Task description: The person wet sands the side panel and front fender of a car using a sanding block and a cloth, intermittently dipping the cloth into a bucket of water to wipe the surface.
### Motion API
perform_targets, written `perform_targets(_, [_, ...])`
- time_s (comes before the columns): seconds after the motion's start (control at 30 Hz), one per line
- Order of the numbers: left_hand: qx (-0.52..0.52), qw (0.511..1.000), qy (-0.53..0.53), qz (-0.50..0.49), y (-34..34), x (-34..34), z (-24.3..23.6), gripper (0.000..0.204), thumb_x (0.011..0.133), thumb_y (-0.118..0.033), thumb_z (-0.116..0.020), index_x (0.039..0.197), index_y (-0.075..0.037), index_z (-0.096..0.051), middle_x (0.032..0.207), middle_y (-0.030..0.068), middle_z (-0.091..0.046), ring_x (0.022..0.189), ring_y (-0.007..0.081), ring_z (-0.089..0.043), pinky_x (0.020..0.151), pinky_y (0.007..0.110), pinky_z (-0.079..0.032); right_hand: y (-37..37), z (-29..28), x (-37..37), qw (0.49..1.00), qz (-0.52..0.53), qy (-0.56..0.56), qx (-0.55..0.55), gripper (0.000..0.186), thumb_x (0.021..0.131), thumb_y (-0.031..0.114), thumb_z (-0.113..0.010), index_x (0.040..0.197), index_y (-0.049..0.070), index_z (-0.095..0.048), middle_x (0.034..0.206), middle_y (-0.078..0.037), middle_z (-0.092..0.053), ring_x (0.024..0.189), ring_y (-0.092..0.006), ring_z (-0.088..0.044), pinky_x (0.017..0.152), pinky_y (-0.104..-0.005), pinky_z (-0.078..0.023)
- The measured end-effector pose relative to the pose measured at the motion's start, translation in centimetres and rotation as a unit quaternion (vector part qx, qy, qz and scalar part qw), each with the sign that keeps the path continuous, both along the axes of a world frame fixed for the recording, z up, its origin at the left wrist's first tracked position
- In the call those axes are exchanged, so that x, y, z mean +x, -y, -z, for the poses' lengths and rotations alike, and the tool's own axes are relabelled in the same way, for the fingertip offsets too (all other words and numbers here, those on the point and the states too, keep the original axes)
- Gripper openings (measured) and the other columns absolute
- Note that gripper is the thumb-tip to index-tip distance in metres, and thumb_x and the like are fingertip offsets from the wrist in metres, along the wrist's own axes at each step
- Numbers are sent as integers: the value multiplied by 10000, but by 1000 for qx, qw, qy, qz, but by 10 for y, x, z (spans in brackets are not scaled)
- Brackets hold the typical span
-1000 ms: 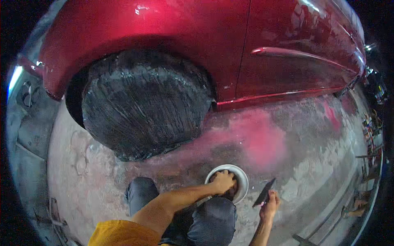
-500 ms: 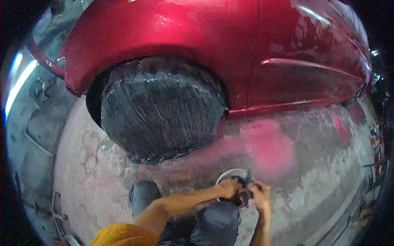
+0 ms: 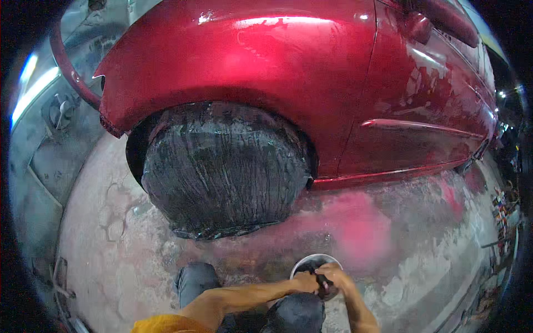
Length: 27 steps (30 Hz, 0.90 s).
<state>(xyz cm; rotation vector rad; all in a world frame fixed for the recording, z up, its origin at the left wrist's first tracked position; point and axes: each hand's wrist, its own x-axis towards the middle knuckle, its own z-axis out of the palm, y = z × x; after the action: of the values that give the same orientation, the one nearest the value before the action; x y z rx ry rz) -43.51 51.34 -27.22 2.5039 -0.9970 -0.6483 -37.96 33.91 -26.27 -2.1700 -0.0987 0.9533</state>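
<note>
My left hand (image 3: 305,282) reaches across from the lower left, past a yellow sleeve (image 3: 161,323). It meets my right hand (image 3: 332,272) over a round white-rimmed bucket (image 3: 314,257) on the floor. The fingers of both hands are closed around a small dark, wet-looking piece (image 3: 323,286); I cannot make out whether it is cloth or sandpaper. Much of the bucket's inside is hidden by my hands; what shows of it is dark. Close in front stands a glossy red car (image 3: 266,61), its front wheel wrapped in black plastic sheeting (image 3: 222,172).
My knees in dark trousers (image 3: 197,280) are beside the bucket. The concrete floor (image 3: 119,255) carries a pink paint patch (image 3: 361,222). A grey panel (image 3: 41,183) with a bent edge lies at the left. Assorted small clutter (image 3: 502,213) is at the far right.
My view has tilted up, so the car sits lower and shows more. My hands have drawn together over the bucket; the dark flap that stood up between them is now folded down.
</note>
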Motion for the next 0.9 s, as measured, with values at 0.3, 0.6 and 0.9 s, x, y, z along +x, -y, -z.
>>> perform_targets(0.3, [101,990,43,-88,33,-2,99,296,890,-348,-632,974,-127,-809,929,140,-761,868,359,-746,703,591,-560,-33,61,15,947,-193,144,-214,386,795,200,-670,1069,-61,-748,1144,-321,-713,1093,-441,-716,928,-527,-571])
perform_targets(0.6, [60,998,-13,8,13,7,67,263,892,-295,-626,963,-119,-808,964,131,-774,899,316,-751,728,532,-569,-24,109,21,921,-257,235,-177,254,652,140,-758,855,-7,-721,988,-297,-729,965,-441,-739,819,-558,-587])
perform_targets(0.9, [-16,995,-61,73,1,22,-4,237,893,-248,-622,954,-112,-807,995,123,-785,927,277,-756,750,479,-577,-12,40,30,933,-249,159,-208,289,866,201,-655,1029,-2,-780,980,-284,-743,953,-381,-750,761,-441,-585])
